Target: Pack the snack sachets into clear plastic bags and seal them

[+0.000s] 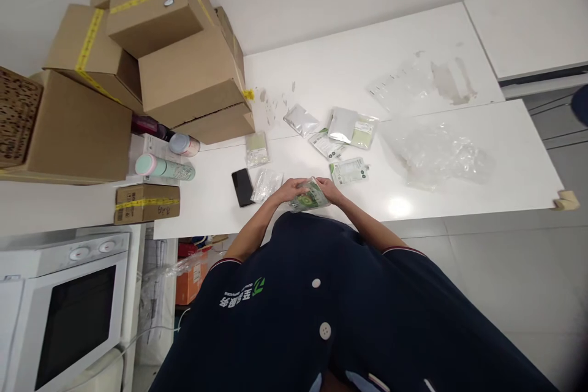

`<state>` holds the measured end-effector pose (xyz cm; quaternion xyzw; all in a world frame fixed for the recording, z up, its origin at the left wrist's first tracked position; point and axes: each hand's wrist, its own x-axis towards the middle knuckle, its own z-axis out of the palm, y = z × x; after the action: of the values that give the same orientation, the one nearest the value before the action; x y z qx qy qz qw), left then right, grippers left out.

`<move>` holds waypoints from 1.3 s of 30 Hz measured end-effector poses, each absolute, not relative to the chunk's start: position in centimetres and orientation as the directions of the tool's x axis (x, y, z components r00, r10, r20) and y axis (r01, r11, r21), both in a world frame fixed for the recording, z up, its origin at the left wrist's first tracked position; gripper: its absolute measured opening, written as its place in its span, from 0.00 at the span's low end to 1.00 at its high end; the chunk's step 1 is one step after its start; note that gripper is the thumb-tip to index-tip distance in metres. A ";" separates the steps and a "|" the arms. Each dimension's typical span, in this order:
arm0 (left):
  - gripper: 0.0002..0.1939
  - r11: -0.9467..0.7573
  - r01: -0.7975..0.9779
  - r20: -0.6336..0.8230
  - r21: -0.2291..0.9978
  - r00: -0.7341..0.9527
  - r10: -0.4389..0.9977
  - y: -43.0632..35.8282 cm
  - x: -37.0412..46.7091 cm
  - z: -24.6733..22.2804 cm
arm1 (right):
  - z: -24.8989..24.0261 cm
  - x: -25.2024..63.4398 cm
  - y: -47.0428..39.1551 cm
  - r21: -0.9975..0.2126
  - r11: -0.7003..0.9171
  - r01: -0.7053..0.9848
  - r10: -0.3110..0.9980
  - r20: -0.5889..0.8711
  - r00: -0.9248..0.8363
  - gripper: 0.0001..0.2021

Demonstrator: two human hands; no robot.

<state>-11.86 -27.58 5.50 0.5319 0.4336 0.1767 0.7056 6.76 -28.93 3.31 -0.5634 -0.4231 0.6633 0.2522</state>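
Note:
Close to my body at the table's near edge, I hold a green-and-white packet (311, 197) with a picture like a cut avocado on it. My left hand (290, 190) grips its left side, and the fingers of my right hand (329, 190) close on its upper right edge. Just right of it lies a flat printed packet (349, 171). Farther back are silver pouches (301, 120) and a green-labelled packet (364, 132). A clear plastic packet (267, 185) and a black phone (242, 187) rest left of my left hand.
Cardboard boxes (193, 79) are stacked at the back left, beside a mint-green bottle (165, 168) and a jar (184, 144). A small taped carton (147, 203) sits at the table's left end. Crumpled clear plastic (441, 156) covers part of the right side. A microwave (68, 312) stands lower left.

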 end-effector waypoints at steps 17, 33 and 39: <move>0.06 -0.161 0.817 -0.667 0.554 0.550 0.502 -18.2 -10.6 7.9 | 1.5 8.8 -30.2 -0.805 -0.498 0.323 0.847 -0.531 -0.016 0.16; 0.08 -0.600 0.799 -0.548 0.035 0.517 0.657 -13.7 -10.3 3.7 | 2.2 23.7 -35.3 -0.695 -0.663 0.278 0.719 -0.486 0.497 0.13; 0.12 -0.558 0.828 -0.425 0.054 0.525 0.737 -15.4 -10.7 5.4 | 4.2 36.0 -29.9 -0.611 -0.745 0.267 0.378 -0.057 0.924 0.36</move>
<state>-10.73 -15.36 5.43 0.8641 0.4528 -0.1802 0.1256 36.04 -29.86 4.22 -0.9299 -0.1733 0.0887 0.3121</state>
